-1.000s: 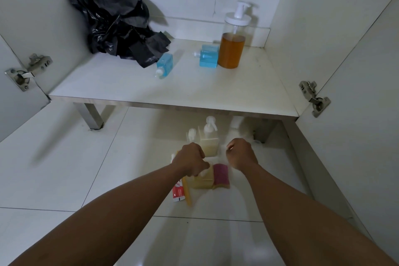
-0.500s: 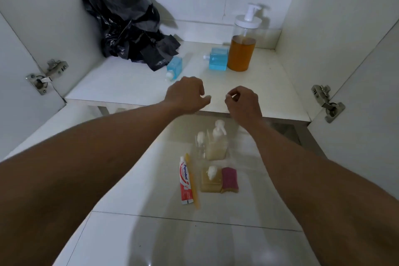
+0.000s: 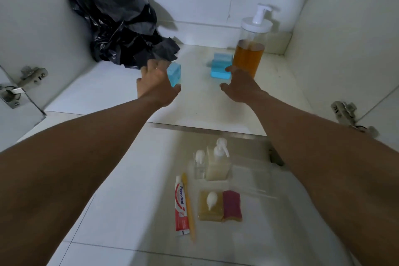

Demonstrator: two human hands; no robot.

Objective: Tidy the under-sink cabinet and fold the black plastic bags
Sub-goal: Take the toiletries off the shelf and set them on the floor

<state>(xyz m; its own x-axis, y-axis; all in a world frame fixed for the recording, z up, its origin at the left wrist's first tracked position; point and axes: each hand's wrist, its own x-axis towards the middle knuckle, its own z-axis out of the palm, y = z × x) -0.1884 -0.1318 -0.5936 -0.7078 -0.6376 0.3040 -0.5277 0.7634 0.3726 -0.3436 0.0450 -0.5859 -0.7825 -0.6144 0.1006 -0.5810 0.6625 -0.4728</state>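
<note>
Black bags (image 3: 121, 28) lie just beyond left grip (image 3: 157, 82).

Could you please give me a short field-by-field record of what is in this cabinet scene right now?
black plastic bags: crumpled, back left corner of the shelf
left hand: open, at the left blue bottle; contact unclear
right hand: open, by the right blue bottle
amber dispenser: upright, beside the right blue bottle
floor: toothpaste, toothbrush, pump bottles, sponge
</note>
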